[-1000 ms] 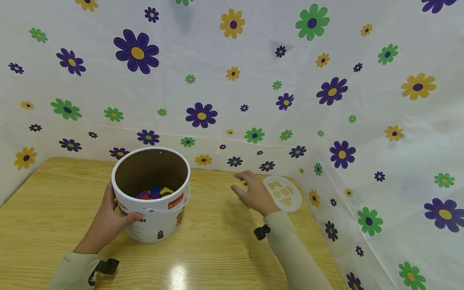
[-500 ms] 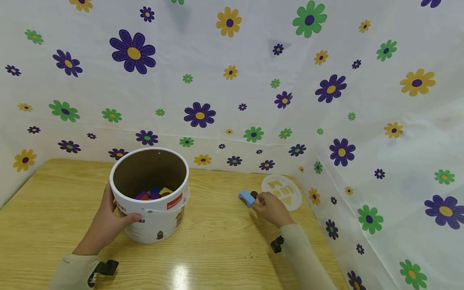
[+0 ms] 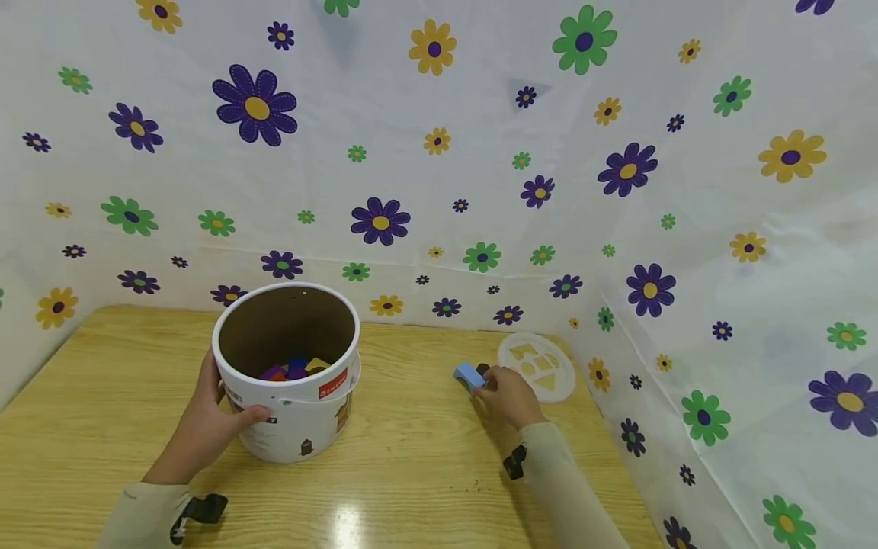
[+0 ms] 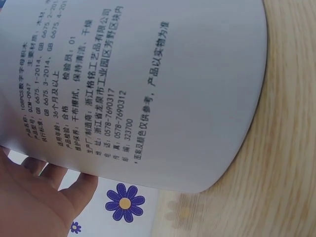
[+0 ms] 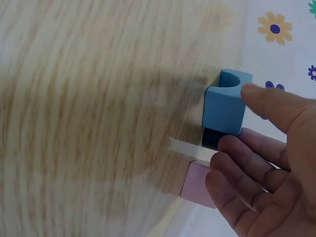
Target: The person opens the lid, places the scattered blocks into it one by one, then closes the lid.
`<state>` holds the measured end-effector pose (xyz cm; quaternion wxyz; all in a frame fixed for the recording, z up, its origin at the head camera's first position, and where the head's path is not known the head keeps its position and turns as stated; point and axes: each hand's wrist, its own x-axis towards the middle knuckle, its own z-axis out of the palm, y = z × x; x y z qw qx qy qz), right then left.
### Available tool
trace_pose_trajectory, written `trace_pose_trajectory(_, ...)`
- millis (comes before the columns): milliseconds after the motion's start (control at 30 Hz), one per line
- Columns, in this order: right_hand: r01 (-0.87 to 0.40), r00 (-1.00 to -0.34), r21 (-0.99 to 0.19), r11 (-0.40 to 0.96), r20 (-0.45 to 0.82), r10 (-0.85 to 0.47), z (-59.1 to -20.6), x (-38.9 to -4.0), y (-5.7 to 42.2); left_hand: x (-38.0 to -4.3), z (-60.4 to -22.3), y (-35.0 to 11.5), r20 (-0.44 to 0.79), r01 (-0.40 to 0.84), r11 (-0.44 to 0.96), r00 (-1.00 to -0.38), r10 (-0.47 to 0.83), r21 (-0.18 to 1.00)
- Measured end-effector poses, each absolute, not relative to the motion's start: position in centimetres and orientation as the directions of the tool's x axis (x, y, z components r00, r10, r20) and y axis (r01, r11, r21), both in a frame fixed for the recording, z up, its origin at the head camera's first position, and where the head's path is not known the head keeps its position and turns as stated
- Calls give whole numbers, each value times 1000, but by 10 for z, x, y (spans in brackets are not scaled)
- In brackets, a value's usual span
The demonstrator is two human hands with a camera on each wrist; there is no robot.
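Observation:
A white bucket (image 3: 295, 427) stands upright on the table at left. My left hand (image 3: 199, 431) grips its side, thumb at the front and the other fingers round the far side. Colored blocks (image 3: 293, 371) lie at its bottom. On the right, my right hand (image 3: 509, 398) pinches a light-blue arch block (image 3: 469, 374). In the right wrist view the thumb touches the top of the arch block (image 5: 224, 111), with the fingers curled along its other side. Next to it sit a dark block (image 5: 211, 138) and a pink block (image 5: 198, 182), the latter partly behind the fingers.
A white round plate with shaped cutouts (image 3: 564, 377) lies behind the right hand. Flower-patterned cloth (image 3: 439, 183) closes off the table's back and right sides. The bucket's thin handle (image 3: 354, 381) hangs down its right side.
My right hand has come down from above the table and closed on the blue arch block, which it previously covered in the head view. The left hand and bucket have stayed put.

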<state>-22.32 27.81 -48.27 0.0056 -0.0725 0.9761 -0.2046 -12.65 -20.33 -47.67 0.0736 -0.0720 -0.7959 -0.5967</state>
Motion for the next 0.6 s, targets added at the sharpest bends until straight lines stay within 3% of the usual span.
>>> trace_pose_trajectory(600, -176, -978, -449, 876, -24, -209, -490, -208, 264, -127, -481, -203, 215, 213, 276, -976, 22, 937)
